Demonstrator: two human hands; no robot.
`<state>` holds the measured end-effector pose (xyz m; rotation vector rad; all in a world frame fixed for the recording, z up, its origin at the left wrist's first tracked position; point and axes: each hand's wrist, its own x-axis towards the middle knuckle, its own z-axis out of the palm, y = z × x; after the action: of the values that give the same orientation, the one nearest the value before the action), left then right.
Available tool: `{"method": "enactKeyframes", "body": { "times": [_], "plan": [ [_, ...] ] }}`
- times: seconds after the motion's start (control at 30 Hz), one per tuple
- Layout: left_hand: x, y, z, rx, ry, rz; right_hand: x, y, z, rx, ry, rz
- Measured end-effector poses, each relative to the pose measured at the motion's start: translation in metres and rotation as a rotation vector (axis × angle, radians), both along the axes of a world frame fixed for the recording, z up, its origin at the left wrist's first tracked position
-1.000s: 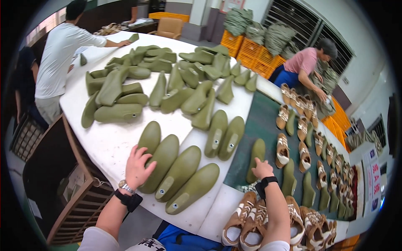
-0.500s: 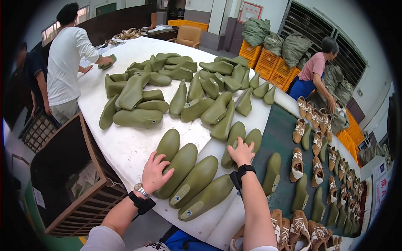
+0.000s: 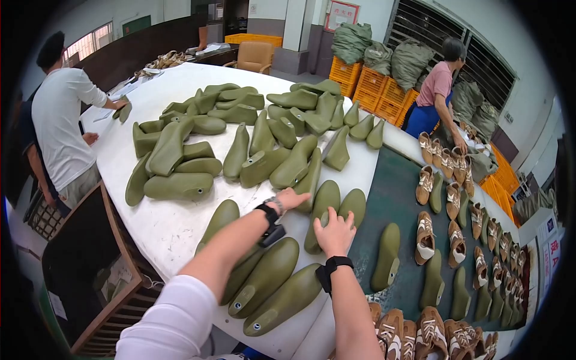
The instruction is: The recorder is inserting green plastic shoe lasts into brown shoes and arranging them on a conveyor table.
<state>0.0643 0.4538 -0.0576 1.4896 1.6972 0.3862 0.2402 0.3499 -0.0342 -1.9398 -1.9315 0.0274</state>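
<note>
Shoe lasts (image 3: 319,210), smooth and foot-shaped, crowd a scuffed white tabletop (image 3: 171,231).

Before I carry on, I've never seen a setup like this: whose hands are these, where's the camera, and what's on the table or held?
No machine here: these are a person's own bare hands, the left hand and right hand. A wide fisheye camera on the person's head looks down, so straight edges bend. Many green foot-shaped forms lie on the white table; brown-and-white shoes and more forms stand on a dark green surface to the right. The left hand is at one form, the right over a side-by-side pair. I can't tell whether either grips anything.
</note>
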Motion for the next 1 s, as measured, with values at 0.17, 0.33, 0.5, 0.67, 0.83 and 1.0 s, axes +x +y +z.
{"method": "enactKeyframes", "body": {
  "times": [0.17, 0.33, 0.5, 0.67, 0.83, 1.0],
  "plan": [
    [0.04, 0.011, -0.01, 0.073, 0.219, 0.308, -0.008, -0.001, 0.0, 0.056, -0.009, 0.001],
    [0.031, 0.006, 0.004, 0.222, 0.433, 0.206, -0.003, 0.002, -0.001, 0.029, 0.02, 0.002],
    [0.021, -0.015, 0.006, 0.684, 0.769, -0.235, 0.005, 0.004, -0.003, 0.044, 0.012, -0.014],
    [-0.033, -0.002, -0.011, 0.074, 0.417, 0.007, -0.008, 0.006, -0.001, 0.042, 0.038, 0.014],
    [-0.022, -0.003, -0.012, 0.028, 0.396, 0.027, -0.009, 0.0, 0.005, -0.008, 0.004, -0.006],
    [-0.011, -0.029, 0.007, 0.171, 0.501, 0.044, -0.013, -0.002, 0.001, 0.003, 0.001, -0.014]
  ]
}}
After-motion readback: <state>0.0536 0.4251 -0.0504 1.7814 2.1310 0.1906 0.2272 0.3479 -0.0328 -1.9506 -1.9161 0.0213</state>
